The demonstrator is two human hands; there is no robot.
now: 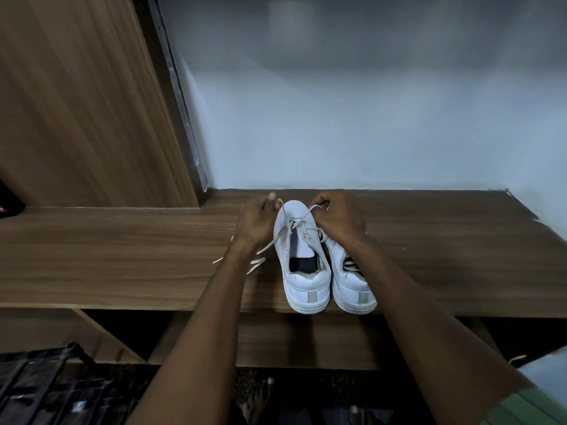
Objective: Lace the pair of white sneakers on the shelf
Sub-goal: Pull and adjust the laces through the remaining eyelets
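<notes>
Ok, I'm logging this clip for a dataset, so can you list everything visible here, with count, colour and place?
white sneakers: 2, white with grey heel tabs, side by side at the shelf's front edge, heels toward the camera
shoelace: 1 being threaded, off-white, through the left sneaker's lower eyelets, both ends held up
loose lace ends: off-white, on the shelf left of the sneakers; count unclear
shelf: 1, brown wood grain, across the middle
upright panel: 1, brown wood, upper left
wall: pale grey-blue, behind the shelf
dark object: 1, black, far left edge, mostly cut off
left hand: pinches one lace end
right hand: pinches the other end
bare feet: 2, on the dark floor below
</notes>
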